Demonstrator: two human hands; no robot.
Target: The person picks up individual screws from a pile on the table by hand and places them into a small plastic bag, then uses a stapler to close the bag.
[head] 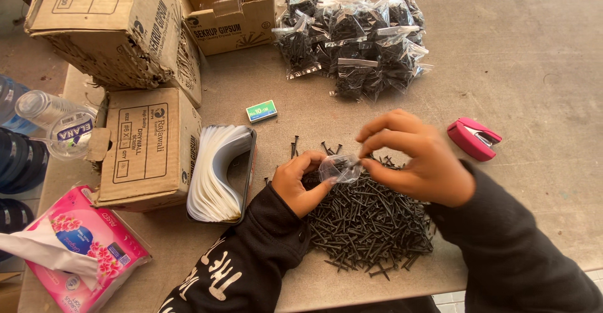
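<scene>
Bag [340,168], small and clear, sits pinched between both hands above the screw pile [367,222]: left hand [301,184] grips its base, right hand [411,159] nips the mouth. I'd hold that mouth wide and steady.

Grey table [534,68], loaded: heap of black screws [367,225] at the near edge, pile of filled clear bags [355,36] at the back, pink stapler [474,138] right, small green box [261,110] mid-table, cardboard boxes [147,143] left, pink tissue pack [81,250] at the near-left corner.
</scene>
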